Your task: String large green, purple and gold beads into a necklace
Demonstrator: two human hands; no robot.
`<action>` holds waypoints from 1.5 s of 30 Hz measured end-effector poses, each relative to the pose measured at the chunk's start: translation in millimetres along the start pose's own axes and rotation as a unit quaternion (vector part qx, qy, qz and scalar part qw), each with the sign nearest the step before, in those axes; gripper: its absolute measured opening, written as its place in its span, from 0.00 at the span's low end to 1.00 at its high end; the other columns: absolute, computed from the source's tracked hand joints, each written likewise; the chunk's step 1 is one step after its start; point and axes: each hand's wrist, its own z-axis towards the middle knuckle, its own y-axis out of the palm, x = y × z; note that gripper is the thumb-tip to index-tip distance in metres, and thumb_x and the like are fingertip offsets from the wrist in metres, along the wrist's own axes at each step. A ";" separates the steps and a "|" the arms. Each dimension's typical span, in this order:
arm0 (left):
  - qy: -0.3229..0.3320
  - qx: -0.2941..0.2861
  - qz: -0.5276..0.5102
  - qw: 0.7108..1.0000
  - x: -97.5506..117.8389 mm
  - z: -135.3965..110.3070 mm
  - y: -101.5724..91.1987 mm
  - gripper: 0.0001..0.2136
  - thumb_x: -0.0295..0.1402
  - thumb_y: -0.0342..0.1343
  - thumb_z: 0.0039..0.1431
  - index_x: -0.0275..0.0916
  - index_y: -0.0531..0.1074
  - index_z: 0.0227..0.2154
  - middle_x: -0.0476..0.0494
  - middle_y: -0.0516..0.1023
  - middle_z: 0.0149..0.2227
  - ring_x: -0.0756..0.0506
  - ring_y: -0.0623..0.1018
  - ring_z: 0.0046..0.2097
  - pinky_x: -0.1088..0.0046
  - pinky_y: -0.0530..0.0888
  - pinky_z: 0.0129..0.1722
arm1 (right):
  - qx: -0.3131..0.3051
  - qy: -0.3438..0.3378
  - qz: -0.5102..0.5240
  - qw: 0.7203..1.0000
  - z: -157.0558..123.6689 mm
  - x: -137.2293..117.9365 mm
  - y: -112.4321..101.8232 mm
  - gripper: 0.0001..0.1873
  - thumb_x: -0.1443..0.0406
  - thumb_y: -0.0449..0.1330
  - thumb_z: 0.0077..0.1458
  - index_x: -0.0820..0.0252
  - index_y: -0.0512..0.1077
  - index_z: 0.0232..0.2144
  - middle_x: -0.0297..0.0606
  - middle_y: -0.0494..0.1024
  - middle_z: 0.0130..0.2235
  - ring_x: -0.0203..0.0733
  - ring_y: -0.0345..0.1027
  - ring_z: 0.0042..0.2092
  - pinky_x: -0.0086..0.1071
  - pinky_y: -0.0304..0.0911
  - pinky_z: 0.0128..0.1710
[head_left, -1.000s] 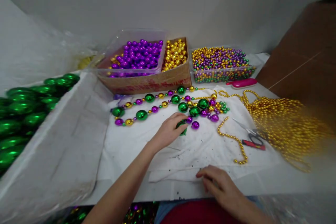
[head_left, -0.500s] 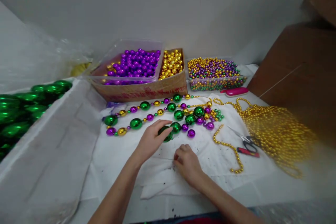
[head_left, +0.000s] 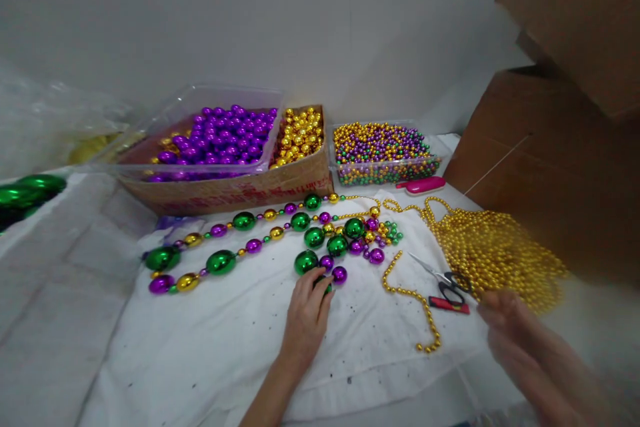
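the left hand (head_left: 305, 310) was at the middle of the white cloth (head_left: 200, 360), its fingers closed around a green bead (head_left: 327, 289) that showed only in part between them. 2 purple beads (head_left: 340, 275) lay just beyond the fingertips, and another large green bead (head_left: 306, 261) lay on their left, near the same hand. the right hand (head_left: 535, 353) was a blur at the near right, well apart from these beads; whether its fingers held anything could not be told. the beaded string (head_left: 220, 262) of green, purple and gold stretched in a long loop to the far left of the left hand, and a loose cluster of beads (head_left: 354, 247) lay on its far right. between the 2 hands lay a short gold strand (head_left: 425, 307), scissors (head_left: 435, 271) and a red tool (head_left: 449, 305), with a heap of gold bead chains (head_left: 490, 253) on the far side of the right hand. at the far side, the cardboard box (head_left: 220, 195) bore red printed characters along its front, too blurred to read. no words could be read on the pink tool (head_left: 423, 185) near the tub of small mixed beads (head_left: 385, 172).
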 end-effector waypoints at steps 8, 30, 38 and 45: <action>0.113 -0.139 0.036 0.983 65.9 75.8 55.0 0.12 0.31 0.44 0.63 0.44 0.71 0.43 0.40 0.73 0.44 0.41 0.69 0.48 0.58 0.66 0.50 | -0.095 0.121 0.142 0.978 19.2 51.7 3.0 0.08 0.60 0.64 0.52 0.59 0.72 0.30 0.22 0.51 0.19 0.22 0.31 0.15 0.19 0.39 0.11; -0.303 -0.183 -0.584 0.731 82.9 75.0 67.9 0.10 0.37 0.54 0.59 0.35 0.70 0.38 0.44 0.74 0.32 0.51 0.74 0.31 0.77 0.70 0.30 | -0.017 -0.052 -0.281 0.958 10.3 65.7 5.3 0.20 0.52 0.64 0.46 0.57 0.77 0.38 0.37 0.73 0.31 0.34 0.61 0.25 0.24 0.51 0.18; -0.399 -0.105 -0.719 0.559 76.2 48.6 49.6 0.09 0.24 0.55 0.58 0.33 0.72 0.41 0.40 0.76 0.37 0.51 0.76 0.35 0.77 0.74 0.37 | -0.128 -0.077 -0.363 0.920 -8.1 56.5 17.4 0.18 0.51 0.59 0.52 0.59 0.77 0.26 0.34 0.65 0.25 0.33 0.57 0.23 0.25 0.53 0.20; -0.408 -0.069 -0.745 0.522 69.5 38.6 42.6 0.08 0.22 0.54 0.58 0.31 0.73 0.40 0.38 0.77 0.38 0.50 0.77 0.36 0.76 0.75 0.38 | -0.039 -0.042 -0.407 0.912 -31.6 60.5 4.5 0.19 0.49 0.60 0.47 0.52 0.80 0.35 0.35 0.72 0.27 0.36 0.62 0.24 0.25 0.55 0.20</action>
